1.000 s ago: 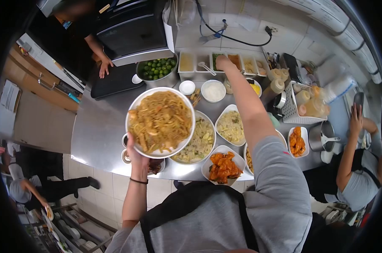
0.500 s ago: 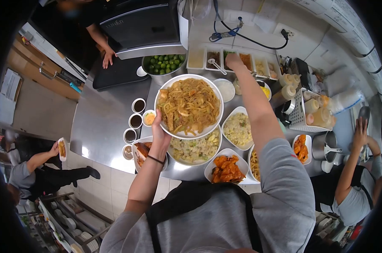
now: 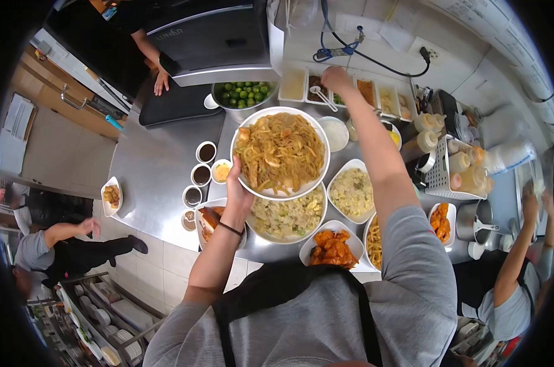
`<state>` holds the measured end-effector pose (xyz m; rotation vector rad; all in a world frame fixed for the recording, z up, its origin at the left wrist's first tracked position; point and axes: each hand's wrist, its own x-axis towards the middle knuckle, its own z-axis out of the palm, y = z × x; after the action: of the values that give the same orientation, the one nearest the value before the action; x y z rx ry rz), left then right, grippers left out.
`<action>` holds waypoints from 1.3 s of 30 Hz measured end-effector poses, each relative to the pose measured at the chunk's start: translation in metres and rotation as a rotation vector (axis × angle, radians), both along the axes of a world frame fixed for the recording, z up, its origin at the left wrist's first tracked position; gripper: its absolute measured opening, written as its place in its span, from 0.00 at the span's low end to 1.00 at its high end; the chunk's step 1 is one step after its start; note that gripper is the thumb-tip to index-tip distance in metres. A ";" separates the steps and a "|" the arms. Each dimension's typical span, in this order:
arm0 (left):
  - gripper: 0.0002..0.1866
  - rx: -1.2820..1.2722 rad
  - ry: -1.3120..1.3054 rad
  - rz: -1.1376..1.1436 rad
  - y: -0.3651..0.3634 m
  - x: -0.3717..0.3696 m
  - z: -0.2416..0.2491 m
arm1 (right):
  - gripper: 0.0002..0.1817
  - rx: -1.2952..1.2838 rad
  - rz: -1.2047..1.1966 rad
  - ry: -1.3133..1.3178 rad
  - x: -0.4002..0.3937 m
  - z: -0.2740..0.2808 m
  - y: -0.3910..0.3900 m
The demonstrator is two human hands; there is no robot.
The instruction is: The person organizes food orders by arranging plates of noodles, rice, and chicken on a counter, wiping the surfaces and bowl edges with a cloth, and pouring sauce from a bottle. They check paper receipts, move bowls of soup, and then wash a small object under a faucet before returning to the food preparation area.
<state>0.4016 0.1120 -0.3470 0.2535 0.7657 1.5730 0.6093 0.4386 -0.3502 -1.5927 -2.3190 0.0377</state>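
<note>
My left hand (image 3: 237,192) grips the left edge of a white bowl (image 3: 326,154) heaped with brown stir-fried noodles (image 3: 280,150). This bowl is held over a plate of fried rice (image 3: 287,221) and partly covers it. My right hand (image 3: 336,79) is stretched forward over a row of topping tubs, near the chopped greens (image 3: 337,99). Its fingers look curled together, and whatever they may hold is hidden. Beside it, white spoons (image 3: 323,98) rest in a tub of dark topping (image 3: 314,82).
Sauce cups (image 3: 200,175), another fried rice dish (image 3: 351,188) and orange-glazed pieces (image 3: 333,248) surround the bowl. A pot of green limes (image 3: 245,95) stands behind. Squeeze bottles fill a white basket (image 3: 439,165) at right. Co-workers stand at both sides; a small dish (image 3: 111,197) sits at the left edge.
My right hand has shifted left and up from the greens tub. My left hand still holds the noodle bowl. At left, a co-worker has set a small dish on the counter and let go.
</note>
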 end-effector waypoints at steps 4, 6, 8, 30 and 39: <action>0.25 -0.001 -0.013 0.006 0.000 -0.002 0.002 | 0.13 -0.173 0.216 -0.066 -0.035 0.029 -0.040; 0.25 0.046 -0.038 -0.008 0.002 -0.005 0.000 | 0.15 -0.182 0.208 -0.073 -0.038 0.023 -0.036; 0.25 0.024 -0.029 0.019 0.001 -0.007 -0.001 | 0.15 -0.232 0.206 -0.162 -0.041 0.009 -0.021; 0.27 0.038 0.005 0.008 -0.012 -0.011 0.022 | 0.07 -0.074 0.135 -0.049 -0.027 -0.019 -0.013; 0.26 0.048 0.030 0.012 -0.010 -0.013 0.018 | 0.07 -0.642 0.239 0.863 0.007 0.031 -0.026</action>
<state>0.3889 0.1019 -0.3287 0.3088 0.7545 1.6035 0.6159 0.4127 -0.3190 -1.1351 -1.8183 1.3455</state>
